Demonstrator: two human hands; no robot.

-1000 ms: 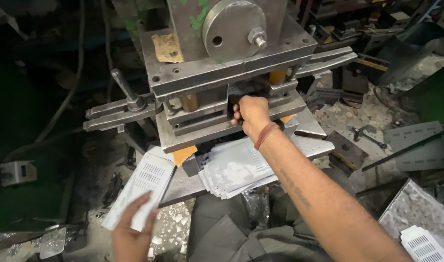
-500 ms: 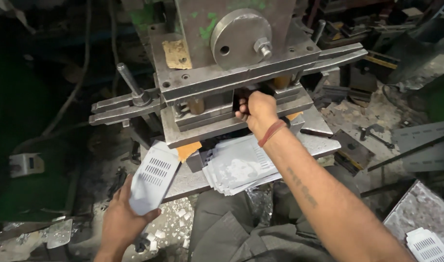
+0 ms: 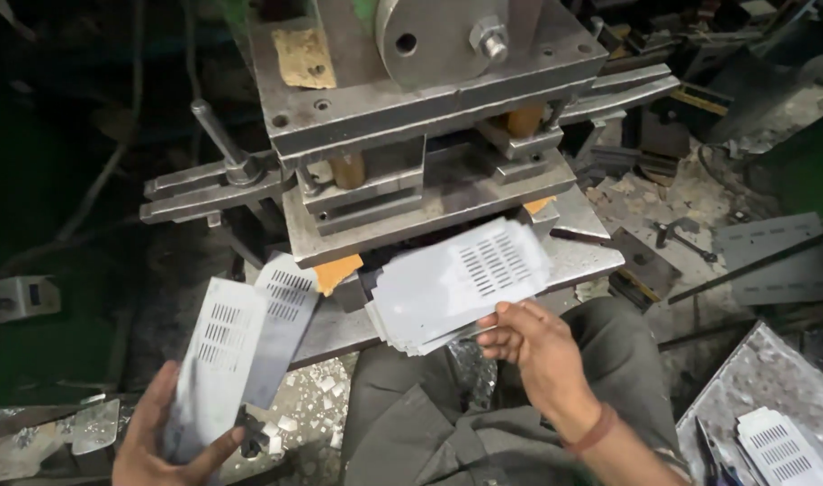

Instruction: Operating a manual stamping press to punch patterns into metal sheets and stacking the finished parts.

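Note:
My right hand [image 3: 537, 351] holds a thin grey metal plate [image 3: 483, 265] with rows of punched slots, just in front of the press die [image 3: 429, 193]. The plate hovers over a fanned stack of similar plates [image 3: 411, 319] lying on the press table above my lap. At the lower left, my left hand [image 3: 155, 441] grips slotted plates [image 3: 222, 355] by their lower end, tilted up toward the machine. The die gap of the grey steel press [image 3: 429, 99] stands empty.
A lever handle [image 3: 218, 135] juts from the press's left side bars. Punched scraps [image 3: 312, 405] litter the floor by my knees. A metal tray [image 3: 744, 396] at the lower right holds more slotted plates [image 3: 780, 445]. A small grey box [image 3: 20, 297] sits far left.
My right hand has come out of the die gap toward me, now holding a slotted plate. My left hand has dropped lower left with its plates.

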